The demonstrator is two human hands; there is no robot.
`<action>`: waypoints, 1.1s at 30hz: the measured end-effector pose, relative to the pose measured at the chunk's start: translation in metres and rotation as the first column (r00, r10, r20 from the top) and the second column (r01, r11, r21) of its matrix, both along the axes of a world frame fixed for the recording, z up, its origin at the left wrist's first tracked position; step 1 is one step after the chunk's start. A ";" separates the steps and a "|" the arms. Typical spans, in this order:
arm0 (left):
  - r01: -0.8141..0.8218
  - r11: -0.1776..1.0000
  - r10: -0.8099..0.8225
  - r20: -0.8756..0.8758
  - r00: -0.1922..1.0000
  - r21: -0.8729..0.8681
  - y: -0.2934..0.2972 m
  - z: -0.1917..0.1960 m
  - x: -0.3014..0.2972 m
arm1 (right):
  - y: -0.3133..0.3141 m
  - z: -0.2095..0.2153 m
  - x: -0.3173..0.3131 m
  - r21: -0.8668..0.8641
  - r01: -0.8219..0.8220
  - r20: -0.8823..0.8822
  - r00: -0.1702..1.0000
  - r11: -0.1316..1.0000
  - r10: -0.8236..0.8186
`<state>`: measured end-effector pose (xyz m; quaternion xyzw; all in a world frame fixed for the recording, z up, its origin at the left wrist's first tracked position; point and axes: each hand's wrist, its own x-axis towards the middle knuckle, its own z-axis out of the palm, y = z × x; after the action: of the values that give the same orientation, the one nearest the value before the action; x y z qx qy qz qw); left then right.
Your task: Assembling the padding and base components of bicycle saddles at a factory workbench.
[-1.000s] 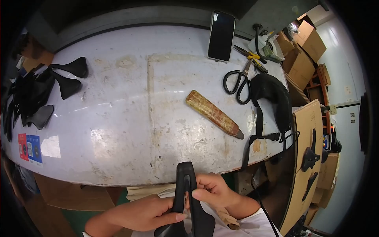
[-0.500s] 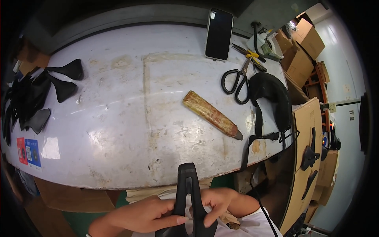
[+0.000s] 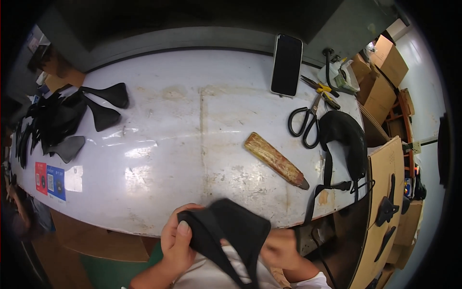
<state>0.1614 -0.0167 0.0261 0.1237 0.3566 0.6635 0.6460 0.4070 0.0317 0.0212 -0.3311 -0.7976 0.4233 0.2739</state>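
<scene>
In front of my body, over the table's near edge, is a black bicycle saddle cover (image 3: pixel 236 221) with a long slot through its middle. Its wide end is up and its arms run down toward my lap. My left hand (image 3: pixel 180 236) grips the left side, thumb on the face and fingers behind. Close by the right edge, my right hand (image 3: pixel 280 249) is smeared by motion, so its fingers and any hold cannot be made out. A brown tape-wrapped tool with a dark tip (image 3: pixel 274 160) lies on the table beyond my hands.
A heap of similar black pieces (image 3: pixel 65 118) lies at the left of the white table (image 3: pixel 163 115). Toward the right are a phone (image 3: pixel 287 65), black-handled scissors (image 3: pixel 305 120), yellow-handled pliers (image 3: pixel 325 90) and a black strapped pouch (image 3: pixel 342 139). Cardboard (image 3: pixel 380 192) stands beyond the right edge.
The saddle cover has turned and tilted, so its wide end now faces up. My left hand has shifted to its left side. The whole view has moved, with table things lower and further right.
</scene>
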 end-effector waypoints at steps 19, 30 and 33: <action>0.523 0.763 -0.620 -0.659 0.426 -0.381 0.017 0.032 -0.021 | 0.022 0.022 -0.035 -0.517 -0.030 -0.048 0.999 0.855 0.006; 0.596 0.734 -0.542 -0.809 0.228 -0.324 0.060 0.060 -0.019 | 0.058 0.015 -0.029 -0.057 -0.045 0.014 0.999 0.997 0.046; 0.598 0.753 -0.444 -0.882 0.157 -0.273 0.058 0.039 -0.026 | 0.098 0.021 -0.035 0.590 0.238 0.298 0.824 0.771 -0.482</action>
<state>0.1352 0.0414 0.0655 0.6270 0.5367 0.2371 0.5124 0.3721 0.1299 0.0417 -0.4785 -0.8414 0.0406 0.2479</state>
